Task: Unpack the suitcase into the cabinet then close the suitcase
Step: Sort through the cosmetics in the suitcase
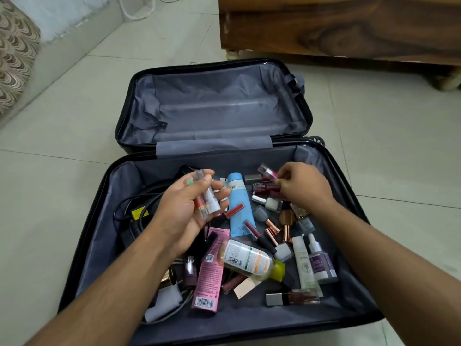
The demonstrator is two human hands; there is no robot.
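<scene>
The suitcase (219, 146) lies fully open on the tiled floor (62, 121), its far half bare down to the grey lining, its near half strewn with loose cosmetics. A dark wooden cabinet (336, 28) stands just beyond it; no door or shelf shows from here, so where the things will go cannot be told.

Against the left wall of the near half sits a black power adapter with coiled cable (134, 211). In the middle lie a pale blue tube (239, 203), a pink carton (212, 268) and a clear bottle with a yellow cap (252, 262) resting across the carton. To the right are a white tube (303, 265), a small dropper bottle (320, 260) and a cluster of nail polish bottles (268, 193).

The left hand (192, 211) is turned palm up, fingers curled round several small lip balm tubes (205, 196). The right hand (301, 186) pinches a little pink-tinted vial (268, 172) just above the nail polish.

The risk is overloading: the left palm already cradles several smooth, round tubes, and adding the vial may let one roll out and drop among the glass bottles below. Most of the unpacking appears still to be done, and closing comes only after.
</scene>
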